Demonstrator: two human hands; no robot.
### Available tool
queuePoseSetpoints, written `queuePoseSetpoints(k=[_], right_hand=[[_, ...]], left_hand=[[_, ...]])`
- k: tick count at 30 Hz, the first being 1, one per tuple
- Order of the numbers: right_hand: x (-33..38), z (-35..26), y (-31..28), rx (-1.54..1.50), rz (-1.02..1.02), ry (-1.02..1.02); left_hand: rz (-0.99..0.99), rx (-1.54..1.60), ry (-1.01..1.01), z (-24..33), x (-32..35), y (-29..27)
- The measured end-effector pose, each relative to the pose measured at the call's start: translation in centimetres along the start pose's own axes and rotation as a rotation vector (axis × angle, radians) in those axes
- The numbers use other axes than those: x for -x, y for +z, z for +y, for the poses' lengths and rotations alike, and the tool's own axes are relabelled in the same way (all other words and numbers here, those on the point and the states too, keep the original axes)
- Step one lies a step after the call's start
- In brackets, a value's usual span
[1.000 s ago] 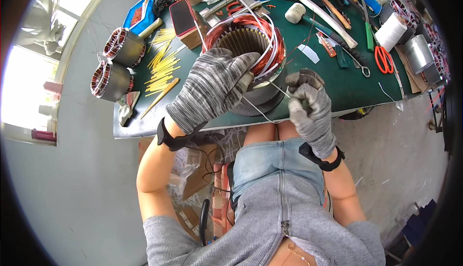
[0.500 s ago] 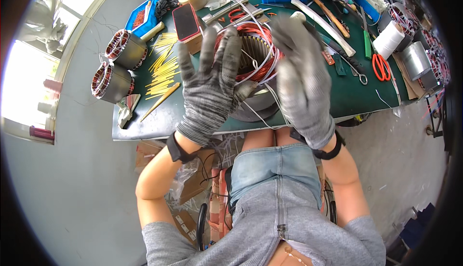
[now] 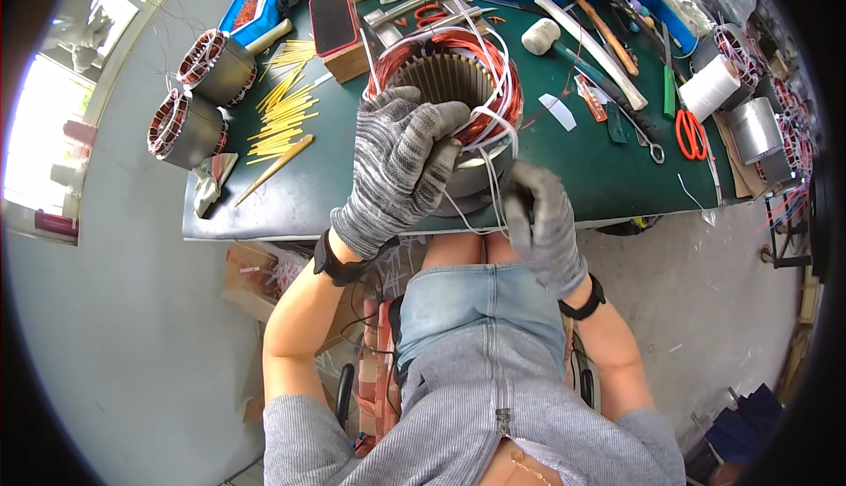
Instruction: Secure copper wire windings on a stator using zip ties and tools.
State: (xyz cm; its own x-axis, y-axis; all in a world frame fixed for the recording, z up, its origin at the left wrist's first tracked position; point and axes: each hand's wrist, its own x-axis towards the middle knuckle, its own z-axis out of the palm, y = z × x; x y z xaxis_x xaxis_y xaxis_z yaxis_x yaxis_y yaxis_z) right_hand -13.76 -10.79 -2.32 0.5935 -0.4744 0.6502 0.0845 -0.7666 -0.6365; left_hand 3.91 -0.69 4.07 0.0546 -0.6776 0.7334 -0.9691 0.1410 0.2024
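A motor stator (image 3: 476,188) stands upright at the table's near edge. Red copper windings (image 3: 504,89) ring its top, around a slotted bore. White cord (image 3: 499,119) loops over the near rim and hangs down the front. My left hand (image 3: 395,162), in a grey knit glove, is closed at the near left of the windings, fingertips beside the cord; whatever they grip is hidden. To the right of the stator and lower, my gloved right hand (image 3: 545,226) has its fingers curled close to the hanging cord. Motion blurs them, and I cannot make out anything inside.
Two more stators (image 3: 187,129) stand at the left, near yellow strips (image 3: 284,125) and a pointed stick (image 3: 275,169). A phone (image 3: 334,22) rests on a block behind. Rightward lie a white-headed mallet (image 3: 540,37), orange-handled scissors (image 3: 691,135) and a white roll (image 3: 710,89).
My left hand has gone from spread fingers to closed at the windings' near rim. The right hand has moved down from above the stator's right side, its fingers now curled.
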Motion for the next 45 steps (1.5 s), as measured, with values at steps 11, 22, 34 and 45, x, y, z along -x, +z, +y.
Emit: queuePoseSetpoints(k=[11,22,34,45], right_hand=[[18.1,5.3,-18.8,0.170,-0.532,0.415],[13.0,5.7,-14.8,0.143,-0.177,0.952],[23.8,8.1,-20.5,-0.165,0.141,1.282],[21.8,12.0,-15.9,0.858,-0.571,0.848]], left_hand=[[-0.010,0.058,0.101,-1.1,-0.1,-0.9],[-0.004,-0.064,0.101,0.1,0.1,-0.6],[-0.021,0.050,0.076,-1.2,1.0,-1.1],[-0.035,-0.009,0.155,-0.7,0.3,-0.3]])
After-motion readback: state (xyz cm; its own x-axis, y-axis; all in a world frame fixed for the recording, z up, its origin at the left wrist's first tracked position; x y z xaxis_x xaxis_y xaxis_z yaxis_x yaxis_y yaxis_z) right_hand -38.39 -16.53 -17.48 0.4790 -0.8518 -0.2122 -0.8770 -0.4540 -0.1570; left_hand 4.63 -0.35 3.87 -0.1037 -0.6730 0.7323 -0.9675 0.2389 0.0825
